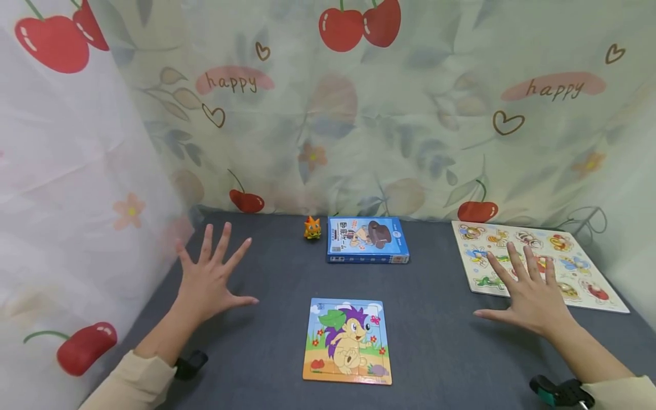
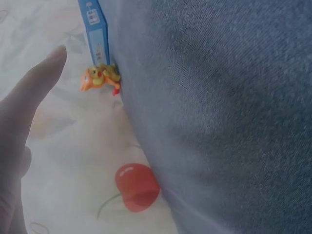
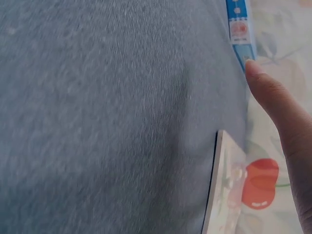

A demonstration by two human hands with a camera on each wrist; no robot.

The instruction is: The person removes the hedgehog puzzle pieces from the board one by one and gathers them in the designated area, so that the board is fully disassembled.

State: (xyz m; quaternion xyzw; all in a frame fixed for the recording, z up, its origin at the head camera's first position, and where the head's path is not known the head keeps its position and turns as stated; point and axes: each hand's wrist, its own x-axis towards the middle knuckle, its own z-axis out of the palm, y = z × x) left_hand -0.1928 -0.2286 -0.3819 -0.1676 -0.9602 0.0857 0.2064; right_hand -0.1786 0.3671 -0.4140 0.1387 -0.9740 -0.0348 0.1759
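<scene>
In the head view my left hand (image 1: 207,285) is spread wide over the left side of the dark table, holding nothing. My right hand (image 1: 533,296), also spread with nothing in it, is in front of the insect board (image 1: 597,266) and hides part of it. Between the hands, nearer the front, lies a square hedgehog puzzle (image 1: 348,341), its picture whole. Farther back is a blue box (image 1: 368,240) with a cartoon figure in a brown hat. A small orange and yellow toy figure (image 1: 312,228) stands just left of that box.
Dark cloth (image 1: 430,353) covers the table. A printed curtain (image 1: 287,142) rises along its back edge, and white fabric (image 1: 77,199) hangs at the left. Thin wire loops (image 1: 594,219) stand behind the board at the back right.
</scene>
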